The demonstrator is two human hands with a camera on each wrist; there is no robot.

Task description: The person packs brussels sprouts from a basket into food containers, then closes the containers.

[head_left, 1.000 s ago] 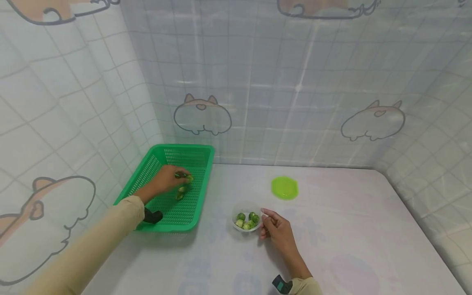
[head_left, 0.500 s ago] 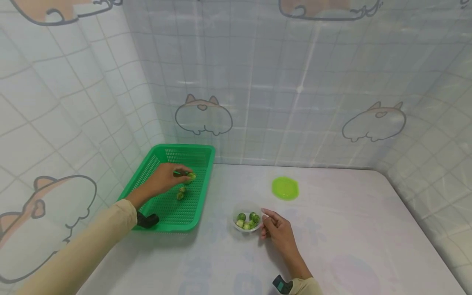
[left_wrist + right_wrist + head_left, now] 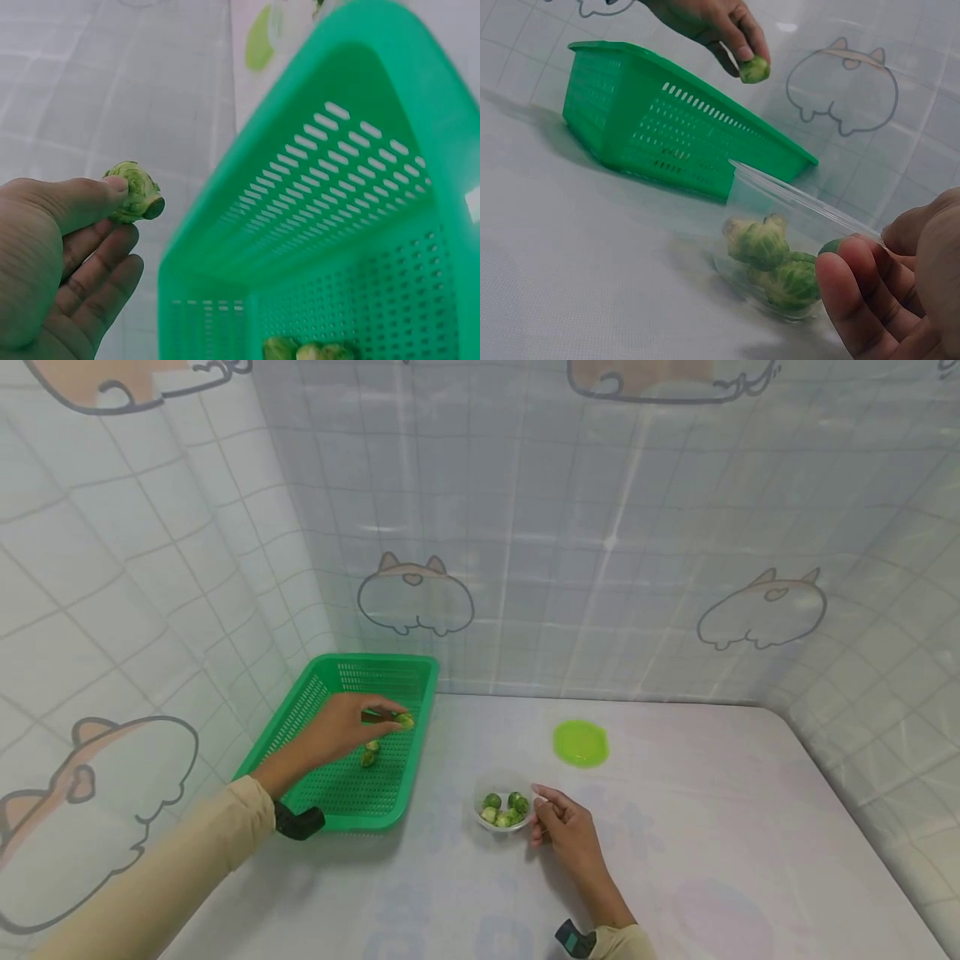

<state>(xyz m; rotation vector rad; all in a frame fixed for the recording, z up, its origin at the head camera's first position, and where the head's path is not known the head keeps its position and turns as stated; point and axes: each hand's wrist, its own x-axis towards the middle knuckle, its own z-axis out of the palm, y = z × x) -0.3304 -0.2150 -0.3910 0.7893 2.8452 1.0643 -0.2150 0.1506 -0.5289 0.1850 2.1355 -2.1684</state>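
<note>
My left hand (image 3: 341, 731) pinches a brussels sprout (image 3: 405, 721) between thumb and fingers, raised over the right rim of the green slotted basket (image 3: 315, 702). The same sprout (image 3: 133, 193) shows at my thumb tip in the left wrist view, and as a sprout (image 3: 754, 70) above the basket (image 3: 641, 112) in the right wrist view. A few more sprouts (image 3: 370, 753) lie in the basket. My right hand (image 3: 564, 827) grips the rim of a small clear bowl (image 3: 502, 779) that holds several sprouts (image 3: 769, 251).
A lime green lid (image 3: 581, 743) lies flat on the white table (image 3: 712, 827) behind the bowl. Tiled curtain walls (image 3: 600, 527) close in the table at the back and both sides. The basket sits against the left wall.
My left hand has lifted the sprout and carried it rightward from the basket's middle toward its right rim. My right hand and the bowl have stayed put.
</note>
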